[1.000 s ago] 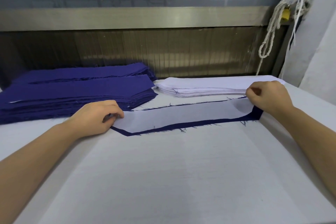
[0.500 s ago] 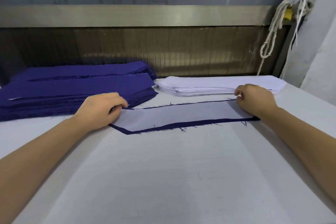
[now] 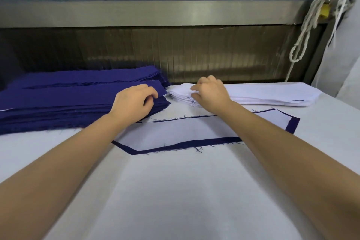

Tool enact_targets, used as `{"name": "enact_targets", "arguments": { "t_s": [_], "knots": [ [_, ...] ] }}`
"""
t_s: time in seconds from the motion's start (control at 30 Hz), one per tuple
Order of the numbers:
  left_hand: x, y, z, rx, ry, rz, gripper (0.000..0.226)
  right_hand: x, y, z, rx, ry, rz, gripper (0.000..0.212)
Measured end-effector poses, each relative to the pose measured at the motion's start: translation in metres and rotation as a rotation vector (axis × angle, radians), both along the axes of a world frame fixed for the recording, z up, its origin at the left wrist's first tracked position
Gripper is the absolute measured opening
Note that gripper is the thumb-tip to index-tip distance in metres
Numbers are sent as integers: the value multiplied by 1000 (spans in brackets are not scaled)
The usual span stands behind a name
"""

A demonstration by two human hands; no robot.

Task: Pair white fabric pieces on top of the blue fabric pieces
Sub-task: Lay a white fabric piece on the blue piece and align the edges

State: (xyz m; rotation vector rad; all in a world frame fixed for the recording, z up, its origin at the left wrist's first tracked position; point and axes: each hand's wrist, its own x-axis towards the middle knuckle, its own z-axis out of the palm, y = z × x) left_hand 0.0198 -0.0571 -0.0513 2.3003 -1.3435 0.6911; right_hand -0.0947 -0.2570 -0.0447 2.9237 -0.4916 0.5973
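One pair done: the white piece (image 3: 185, 130) lay on its blue piece (image 3: 292, 124), nearer me than my hands. I had moved on. My left hand (image 3: 134, 101) pinched the corner of the blue stack (image 3: 58, 101). My right hand (image 3: 210, 93) curled over the white stack (image 3: 272, 93), grip unclear.

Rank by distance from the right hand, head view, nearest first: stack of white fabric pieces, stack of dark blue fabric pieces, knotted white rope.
1. Stack of white fabric pieces: directly at the right hand, whose fingers touch its left end.
2. Stack of dark blue fabric pieces: just to the left, across a narrow gap.
3. Knotted white rope: hanging high at the far right.
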Motion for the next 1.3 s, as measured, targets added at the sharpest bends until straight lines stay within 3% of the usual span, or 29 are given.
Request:
{"name": "enact_targets", "arguments": {
  "t_s": [0.13,0.3,0.37,0.53,0.83,1.07,1.3],
  "knots": [
    [-2,-29,1,10,86,26,24,10,3,-8,3,-13,-4,21],
    [-4,-51,1,59,156,7,24,13,-2,-11,-2,-71,-55,37],
    [-5,-57,4,41,181,10,24,15,-2,-12,91,-147,-57,25],
    [-12,-69,13,-26,302,14,29,15,-7,-11,541,-408,-57,7],
    [-18,-80,12,-92,447,-57,45,17,-12,-8,871,-641,44,25],
    [-16,-80,10,-152,504,-140,48,18,-12,-8,807,-728,49,11],
    [-24,-86,12,-213,842,-291,46,17,-6,-7,688,-724,100,12]
  ]
}}
